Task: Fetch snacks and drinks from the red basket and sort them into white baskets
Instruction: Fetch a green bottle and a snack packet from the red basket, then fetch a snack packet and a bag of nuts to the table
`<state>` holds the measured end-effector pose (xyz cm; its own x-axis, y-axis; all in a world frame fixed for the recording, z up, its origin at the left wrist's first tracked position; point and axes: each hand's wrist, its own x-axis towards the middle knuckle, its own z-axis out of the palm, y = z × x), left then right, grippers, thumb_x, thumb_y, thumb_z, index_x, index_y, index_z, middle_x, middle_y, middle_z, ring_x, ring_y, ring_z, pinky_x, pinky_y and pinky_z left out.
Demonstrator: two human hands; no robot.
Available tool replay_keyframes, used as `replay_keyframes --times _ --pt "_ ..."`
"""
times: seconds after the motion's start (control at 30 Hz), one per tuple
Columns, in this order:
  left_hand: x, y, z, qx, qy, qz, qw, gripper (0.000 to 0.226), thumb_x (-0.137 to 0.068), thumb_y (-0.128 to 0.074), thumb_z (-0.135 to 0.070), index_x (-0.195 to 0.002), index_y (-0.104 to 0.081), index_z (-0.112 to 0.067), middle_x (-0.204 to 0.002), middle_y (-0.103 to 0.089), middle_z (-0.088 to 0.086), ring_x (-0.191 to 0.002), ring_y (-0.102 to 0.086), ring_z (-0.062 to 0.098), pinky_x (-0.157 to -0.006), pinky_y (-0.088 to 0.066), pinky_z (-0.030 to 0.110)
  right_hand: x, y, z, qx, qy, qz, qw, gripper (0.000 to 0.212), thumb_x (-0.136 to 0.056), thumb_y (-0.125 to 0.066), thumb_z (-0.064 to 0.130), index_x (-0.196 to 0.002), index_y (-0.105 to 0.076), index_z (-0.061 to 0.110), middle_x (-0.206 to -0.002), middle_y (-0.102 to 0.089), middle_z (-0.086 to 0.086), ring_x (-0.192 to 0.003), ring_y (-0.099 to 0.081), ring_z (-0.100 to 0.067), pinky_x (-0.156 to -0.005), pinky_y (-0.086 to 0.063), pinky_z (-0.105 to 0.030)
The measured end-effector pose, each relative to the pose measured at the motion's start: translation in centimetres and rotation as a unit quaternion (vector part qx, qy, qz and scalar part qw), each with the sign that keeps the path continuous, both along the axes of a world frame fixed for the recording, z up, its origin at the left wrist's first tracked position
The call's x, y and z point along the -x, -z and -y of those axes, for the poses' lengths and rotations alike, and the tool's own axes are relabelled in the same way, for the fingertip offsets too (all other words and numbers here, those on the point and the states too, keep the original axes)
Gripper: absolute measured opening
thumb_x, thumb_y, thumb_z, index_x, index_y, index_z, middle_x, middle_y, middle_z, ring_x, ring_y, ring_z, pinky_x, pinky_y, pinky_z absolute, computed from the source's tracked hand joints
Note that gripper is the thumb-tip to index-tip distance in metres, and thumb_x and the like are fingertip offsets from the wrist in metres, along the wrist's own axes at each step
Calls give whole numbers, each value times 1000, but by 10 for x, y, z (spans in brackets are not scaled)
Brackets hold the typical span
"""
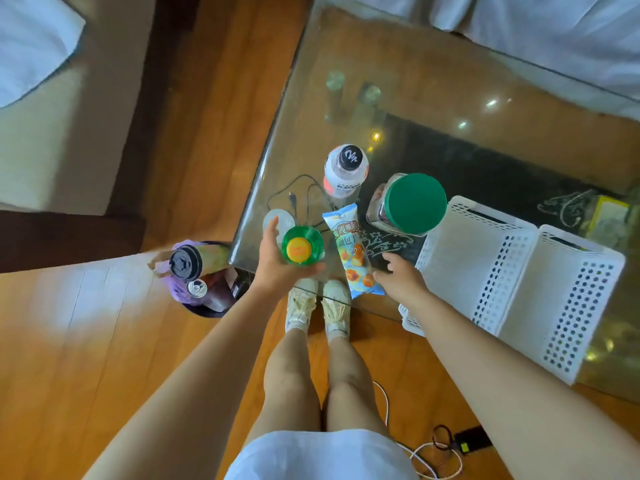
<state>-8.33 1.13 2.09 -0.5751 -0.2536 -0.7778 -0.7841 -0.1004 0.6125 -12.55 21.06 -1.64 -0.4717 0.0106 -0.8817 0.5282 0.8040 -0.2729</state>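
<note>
Two drinks and two snacks are already out on the glass-topped coffee table (450, 84), and a third drink is in hand. That one is a green plastic bottle with a yellow-orange screw cap (302, 250), seen almost straight down its long axis, so it stands upright over the table's near left corner. The left hand (277, 261) carries it from the left and below, thumb up along the far side and fingers curled under its near side.

Just right of it lies a pale blue snack packet printed with bread cubes (353, 251), flat on the glass with its long axis running from the table's near edge toward the far side. The right hand (398, 278) sits at the packet's near right corner, fingers spread and relaxed; whether it touches the wrapper I cannot tell, and it grasps nothing.

Beyond stand a white drink bottle with a black cap (346, 169) and a clear jar with a wide green lid (412, 204). Two white perforated plastic baskets (491, 268) lie side by side to the right, just beside the right hand, while the green bottle is on the far side of the packet from them. So the bottle must cross rightward over the packet, though the right hand is nearer the baskets.

On the floor at left, a dark bin (207, 282) holds cups and a can.
</note>
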Motion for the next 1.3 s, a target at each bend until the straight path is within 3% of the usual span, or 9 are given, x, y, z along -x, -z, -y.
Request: replay_keyframes --times 0.13,0.23,0.27,0.4,0.57,0.63,0.87,1.07,1.3 --pt "-22 -21 -1 -14 -109 87 990 98 -70 -75 6 -147 -18 -15 -149 -31 10 -127 -42 24 -97 -47 49 -8 -35 -6 23 11 9 1000 48 -90 -54 22 -135 -44 13 -138 -50 -11 -124 -49 -28 -103 -41 -42" --pt "-48 -46 4 -44 -161 137 976 47 -85 -64 -6 -129 -46 -9 -128 -50 11 -91 -54 17 -69 -47 30 -17 -62 -4 42 6 19 999 35 -90 -54 23 -124 -54 11 -126 -59 -11 -114 -55 -27 -100 -43 -46" --pt "-60 -54 7 -63 -184 144 970 31 -89 -60 -8 -118 -53 -9 -115 -55 10 -83 -54 15 -68 -46 30 -20 -69 -1 43 5 23 999 33 -90 -54 21 -122 -55 12 -123 -60 -11 -112 -56 -28 -98 -45 -45" --pt "-124 -83 22 -115 -258 125 951 26 -94 -51 -13 -120 -51 -13 -85 -62 2 -70 -58 13 -64 -46 27 -36 -96 20 54 2 52 997 33 -90 -49 8 -122 -53 9 -111 -64 -18 -97 -62 -28 -69 -49 -31" --pt "-222 -107 28 -91 -388 135 907 12 -95 -49 -17 -105 -54 -16 -78 -62 1 -56 -59 9 -54 -41 23 -66 -121 68 58 -87 75 992 27 -94 -44 10 -120 -52 9 -73 -57 -4 -58 -50 -12 -47 -37 -17" --pt "-266 -114 25 -95 -460 137 872 10 -95 -48 -16 -103 -53 -15 -77 -61 2 -51 -59 8 -52 -38 22 -81 -128 90 55 -145 80 985 27 -95 -44 10 -121 -51 8 -72 -56 -4 -56 -49 -12 -46 -36 -18" --pt "-416 -132 -1 -140 -668 144 716 12 -95 -49 -20 -104 -53 -13 -82 -61 6 -68 -54 16 -60 -44 27 -163 -156 191 65 -311 51 947 25 -95 -44 12 -118 -54 11 -73 -59 -4 -59 -53 -12 -51 -39 -20" --pt "-550 -126 -18 -174 -782 155 578 31 -95 -50 -21 -122 -53 -6 -107 -61 11 -88 -56 22 -83 -45 35 -283 -168 272 68 -406 45 910 27 -96 -44 18 -121 -54 13 -85 -62 -5 -75 -60 -17 -63 -47 -24" --pt "-666 -125 -7 -186 -837 136 497 38 -96 -48 -20 -127 -51 0 -125 -59 15 -104 -58 27 -93 -45 37 -395 -179 320 77 -492 56 865 27 -97 -44 16 -120 -53 9 -89 -62 -9 -81 -60 -21 -81 -51 -34"
